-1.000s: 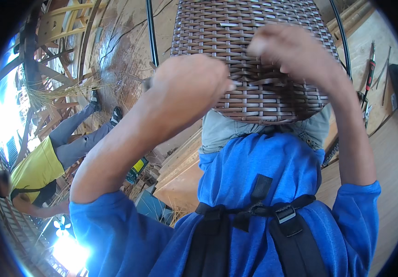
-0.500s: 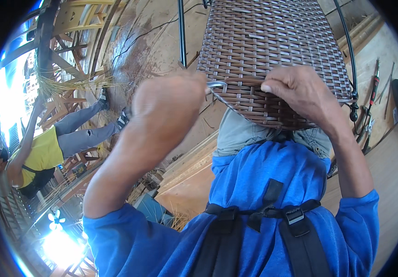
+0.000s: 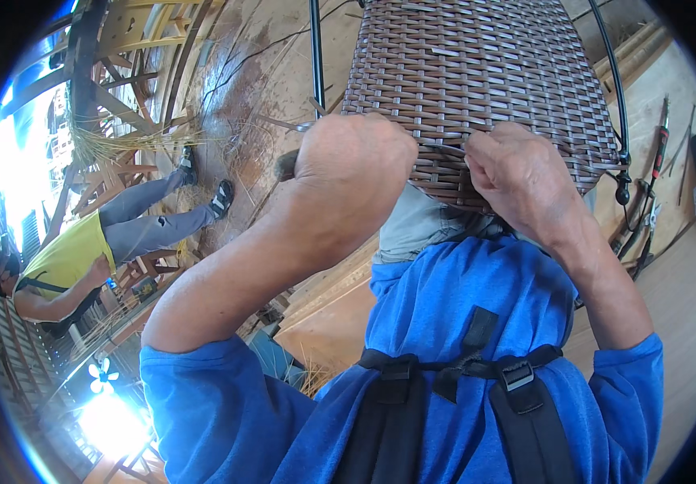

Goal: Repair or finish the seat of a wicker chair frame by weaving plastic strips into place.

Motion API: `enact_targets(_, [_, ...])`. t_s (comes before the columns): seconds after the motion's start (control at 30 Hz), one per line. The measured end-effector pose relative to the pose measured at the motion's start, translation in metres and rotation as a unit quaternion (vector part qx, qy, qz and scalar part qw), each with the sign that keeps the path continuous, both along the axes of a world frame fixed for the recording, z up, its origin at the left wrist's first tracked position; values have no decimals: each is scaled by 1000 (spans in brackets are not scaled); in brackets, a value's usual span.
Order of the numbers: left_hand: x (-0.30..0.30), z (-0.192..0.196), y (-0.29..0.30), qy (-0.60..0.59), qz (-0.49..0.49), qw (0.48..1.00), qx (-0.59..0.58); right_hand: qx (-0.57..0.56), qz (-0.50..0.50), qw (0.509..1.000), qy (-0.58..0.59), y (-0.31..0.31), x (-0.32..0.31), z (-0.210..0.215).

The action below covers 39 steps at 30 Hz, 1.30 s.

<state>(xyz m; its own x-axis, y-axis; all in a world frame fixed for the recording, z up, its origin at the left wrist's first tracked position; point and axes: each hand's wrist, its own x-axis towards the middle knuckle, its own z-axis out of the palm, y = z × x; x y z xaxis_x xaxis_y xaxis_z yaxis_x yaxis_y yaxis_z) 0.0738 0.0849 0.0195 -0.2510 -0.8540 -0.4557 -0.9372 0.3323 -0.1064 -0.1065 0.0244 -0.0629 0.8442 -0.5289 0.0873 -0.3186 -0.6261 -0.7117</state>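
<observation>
Brown woven panel (image 3: pixel 477 81) on a black rod frame (image 3: pixel 315 48), stretching far from its near edge over the lap. Left hand (image 3: pixel 352 165) fisted at that edge, gripping a dark tool (image 3: pixel 286 164). Right hand (image 3: pixel 521 173) just beside, fingers pinching a strand (image 3: pixel 445 149). Seated person (image 3: pixel 81 250) far left.

A single head-worn fisheye view looks steeply down the person's own chest, very close to the work. The woven panel (image 3: pixel 477 89) fills the 12 o'clock area, the left hand (image 3: pixel 352 165) and right hand (image 3: pixel 521 173) lie near centre, and another person (image 3: pixel 98 246) sits at 9 o'clock. Straight edges bend near the rim.
</observation>
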Motion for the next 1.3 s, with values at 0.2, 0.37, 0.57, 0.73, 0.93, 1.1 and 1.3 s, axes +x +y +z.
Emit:
enact_targets(0.2, [7, -11, -11, 50, 48, 996, 55, -19, -25, 999, 43, 2, 9, 8])
enact_targets(0.37, [17, -19, -17, 48, 87, 990, 104, 79, -30, 988, 125, -13, 22, 7])
enact_targets(0.57, [24, -21, -17, 97, 59, 985, 129, 74, 30, 979, 187, -21, 28, 1])
enact_targets(0.73, [33, -29, -14, 148, 74, 980, 112, 41, 0, 985, 165, -14, 36, -1])
enact_targets(0.93, [29, -29, -8, 156, 67, 982, 79, 42, 62, 984, 163, -26, 24, 0])
enact_targets(1.1, [14, -20, -10, 129, 49, 988, 65, 9, 107, 987, 123, -30, 22, 1])
enact_targets(1.3, [21, -28, -11, 137, 14, 985, 104, -119, 251, 946, 167, -38, 26, -9])
